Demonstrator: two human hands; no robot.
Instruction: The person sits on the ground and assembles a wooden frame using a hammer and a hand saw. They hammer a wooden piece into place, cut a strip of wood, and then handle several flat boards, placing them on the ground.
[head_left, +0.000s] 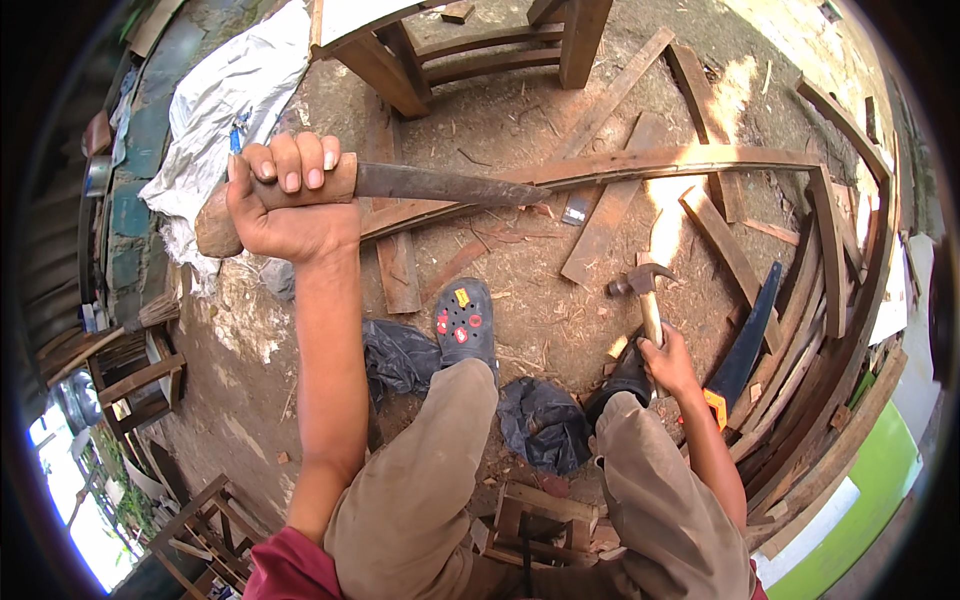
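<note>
My left hand (290,200) is raised in front of me and grips the wooden handle of a long dark chisel (440,185), whose blade points right. Down by my right knee, my right hand (668,362) is closed around the wooden handle of a claw hammer (640,282), head pointing away from me. A handsaw (745,345) with a dark blade and orange handle lies just right of that hand. A long curved wooden strip (680,162) runs across the dirt ground beyond the chisel tip.
Scattered planks (610,215) and stacked curved boards (830,330) cover the right side. Wooden furniture legs (480,50) stand ahead, a white tarp (220,110) at upper left, chair frames (140,380) at left. My feet wear grey clogs (462,320) beside dark plastic bags (545,420).
</note>
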